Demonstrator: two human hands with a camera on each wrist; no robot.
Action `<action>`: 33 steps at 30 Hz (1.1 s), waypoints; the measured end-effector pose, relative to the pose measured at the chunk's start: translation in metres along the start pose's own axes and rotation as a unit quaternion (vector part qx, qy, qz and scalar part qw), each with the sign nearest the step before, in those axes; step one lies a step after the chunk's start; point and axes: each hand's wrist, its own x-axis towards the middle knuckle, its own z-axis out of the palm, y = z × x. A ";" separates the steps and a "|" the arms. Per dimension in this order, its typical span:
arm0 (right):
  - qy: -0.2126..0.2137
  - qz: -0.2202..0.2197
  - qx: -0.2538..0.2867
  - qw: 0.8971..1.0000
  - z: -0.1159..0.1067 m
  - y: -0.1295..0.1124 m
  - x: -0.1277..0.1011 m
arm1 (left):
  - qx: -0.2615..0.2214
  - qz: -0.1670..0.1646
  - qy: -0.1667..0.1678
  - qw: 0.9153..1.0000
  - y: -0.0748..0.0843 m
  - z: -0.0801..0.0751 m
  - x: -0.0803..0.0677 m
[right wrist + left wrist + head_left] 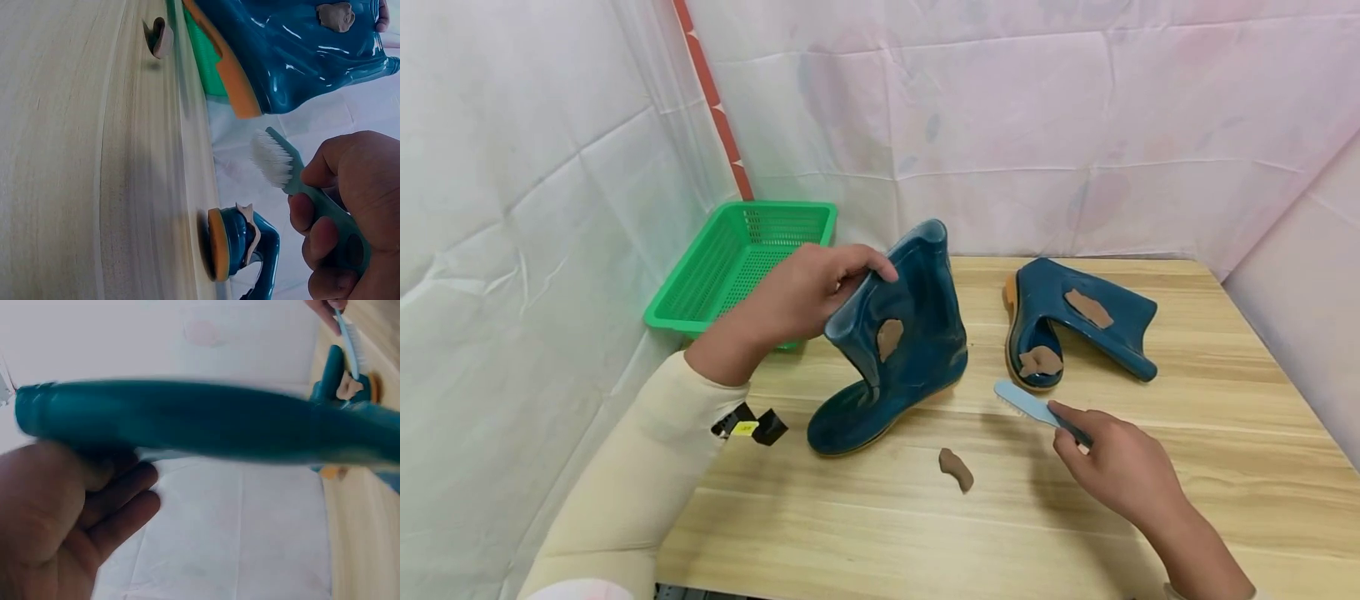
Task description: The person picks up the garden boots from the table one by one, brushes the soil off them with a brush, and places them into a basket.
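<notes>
a makeshift staged booth: white sheets (512, 208) draped as walls around a wooden table (1150, 500)

Basket (741, 262) left of upright boot (898, 350); fallen boot (1075, 329) right.

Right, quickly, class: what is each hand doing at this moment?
Left hand: grips the top rim of the upright blue boot.
Right hand: holds the light blue brush, fingers curled round its handle.
</notes>
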 end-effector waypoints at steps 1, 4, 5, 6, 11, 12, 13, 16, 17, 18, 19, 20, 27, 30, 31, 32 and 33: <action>0.000 0.001 0.000 1.000 0.000 0.000 0.000 | -0.036 -0.016 -0.017 0.999 0.000 -0.002 0.001; -0.002 0.003 -0.001 1.000 0.001 0.001 0.000 | -0.125 -0.055 -0.055 0.989 0.005 -0.010 0.005; -0.001 0.003 -0.002 1.000 0.001 0.001 0.000 | -0.141 -0.068 -0.068 0.985 0.007 -0.013 0.006; -0.001 0.003 -0.002 1.000 0.001 0.001 0.000 | -0.148 -0.081 -0.080 0.982 0.009 -0.015 0.008; 0.000 0.005 0.002 1.000 0.003 0.001 -0.001 | -0.085 -0.109 -0.142 0.980 0.018 -0.022 0.018; 0.000 0.005 0.002 1.000 0.003 0.001 -0.002 | -0.073 -0.104 -0.149 0.981 0.020 -0.023 0.020; 0.000 0.004 0.003 1.000 0.003 0.001 -0.002 | -0.061 -0.095 -0.153 0.982 0.023 -0.024 0.021; 0.004 -0.001 0.004 1.000 0.003 0.001 -0.001 | -0.034 -0.062 -0.158 0.985 0.030 -0.028 0.023; 0.006 -0.003 0.003 1.000 0.002 0.001 -0.001 | -0.029 -0.055 -0.159 0.985 0.034 -0.029 0.024; 0.009 -0.005 0.003 1.000 0.002 0.001 -0.001 | -0.022 -0.047 -0.158 0.986 0.037 -0.030 0.025; 0.011 -0.006 0.002 1.000 0.002 0.001 -0.001 | -0.016 -0.041 -0.158 0.986 0.040 -0.030 0.027; 0.012 -0.006 0.001 1.000 0.002 0.001 -0.001 | -0.010 -0.039 -0.158 0.987 0.043 -0.030 0.029; 0.010 -0.001 0.002 1.000 0.002 0.001 -0.001 | 0.051 -0.019 -0.124 0.991 0.061 -0.020 0.042; 0.008 0.001 0.002 1.000 0.001 0.002 -0.001 | 0.070 -0.019 -0.099 0.992 0.066 -0.013 0.046; 0.008 0.001 0.002 1.000 0.001 0.002 -0.001 | 0.074 -0.023 -0.092 0.993 0.067 -0.010 0.047; 0.006 0.003 0.002 1.000 0.001 0.003 -0.002 | 0.079 -0.028 -0.087 0.993 0.068 -0.007 0.048; 0.006 0.004 0.002 1.000 0.001 0.003 -0.002 | 0.087 -0.031 -0.085 0.992 0.070 -0.005 0.049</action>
